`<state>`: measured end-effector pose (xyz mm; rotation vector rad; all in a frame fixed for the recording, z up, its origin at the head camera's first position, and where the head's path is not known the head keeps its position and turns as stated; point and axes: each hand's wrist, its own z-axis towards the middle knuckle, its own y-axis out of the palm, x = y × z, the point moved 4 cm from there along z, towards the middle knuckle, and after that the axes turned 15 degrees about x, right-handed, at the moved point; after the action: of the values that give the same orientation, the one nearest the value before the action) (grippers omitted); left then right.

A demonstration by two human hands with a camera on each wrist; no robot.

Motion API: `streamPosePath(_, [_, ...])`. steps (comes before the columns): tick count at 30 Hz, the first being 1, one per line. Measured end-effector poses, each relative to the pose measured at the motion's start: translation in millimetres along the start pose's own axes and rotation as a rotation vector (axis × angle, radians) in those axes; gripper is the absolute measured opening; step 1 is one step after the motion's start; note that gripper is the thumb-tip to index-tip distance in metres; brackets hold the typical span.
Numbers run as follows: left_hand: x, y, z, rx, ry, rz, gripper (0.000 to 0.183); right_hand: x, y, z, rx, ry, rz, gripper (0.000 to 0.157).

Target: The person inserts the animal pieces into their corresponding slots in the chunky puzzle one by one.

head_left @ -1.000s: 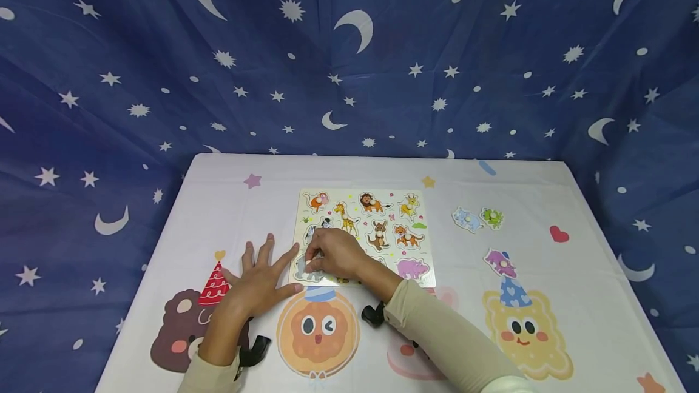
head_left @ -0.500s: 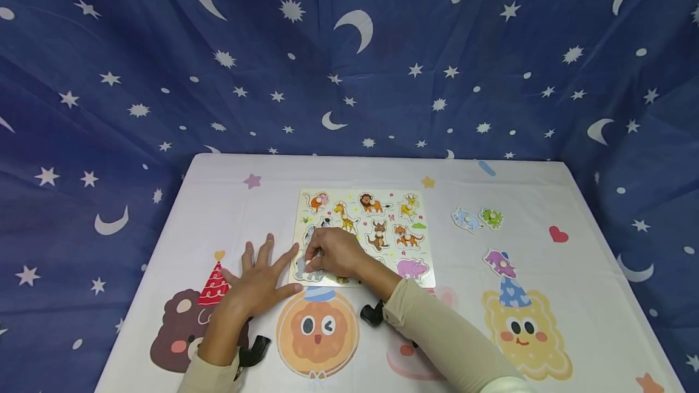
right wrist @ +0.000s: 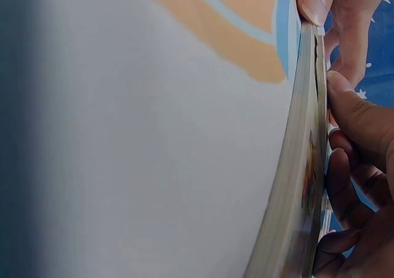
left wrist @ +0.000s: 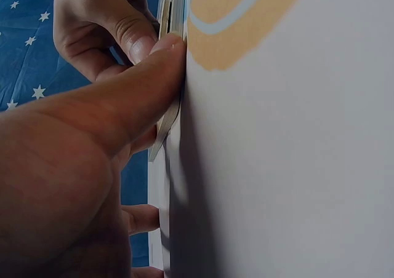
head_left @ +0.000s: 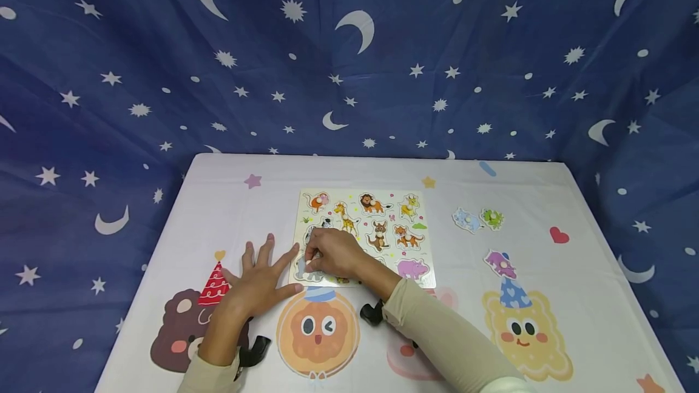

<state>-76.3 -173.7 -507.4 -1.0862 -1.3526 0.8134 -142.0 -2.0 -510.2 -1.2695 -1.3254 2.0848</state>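
A wooden peg puzzle board with animal pictures lies on the table. At its lower left corner my right hand pinches a grey elephant puzzle piece between thumb and fingers. The right wrist view shows the edge of this piece along the top of the board, a thin dark gap between them. My left hand lies spread beside the board, its fingers straight. Its thumb presses on the board's near corner edge. The curled fingers of the right hand partly cover the zebra.
On the right of the table lie a light blue animal piece, a green one and a purple one. A dark blue curtain with moons and stars hangs behind the white cartoon-print tablecloth.
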Motion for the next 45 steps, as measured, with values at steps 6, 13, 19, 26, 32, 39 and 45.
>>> streamPosePath(6, [0.2,-0.7,0.9,0.004,0.002,0.000,0.082,-2.2,-1.6,-0.1,0.003,-0.039,-0.031,0.018])
streamPosePath(13, [-0.3,0.0,0.7,-0.001,0.001,-0.002,0.082,-2.1,-0.6,-0.1,-0.009,-0.041,-0.043,0.018])
streamPosePath(19, [0.4,-1.0,0.4,-0.008,0.000,-0.003,0.082,-3.6,-0.9,-0.9,-0.011,-0.066,-0.062,0.018])
streamPosePath(26, [0.2,-1.0,1.0,-0.013,-0.007,-0.005,0.082,-5.2,-2.9,-1.6,-0.021,-0.112,-0.087,0.018])
streamPosePath(32, [0.3,0.6,0.3,-0.011,-0.003,-0.005,0.082,-4.3,-2.7,-2.9,-0.034,-0.107,-0.074,0.017])
streamPosePath(39, [0.5,0.9,0.9,-0.007,-0.002,-0.001,0.083,-5.0,-1.6,-3.1,-0.025,-0.111,-0.094,0.017])
streamPosePath(45, [0.3,0.5,0.9,-0.011,-0.006,-0.003,0.083,-6.5,-0.4,-2.5,-0.025,-0.124,-0.124,0.017])
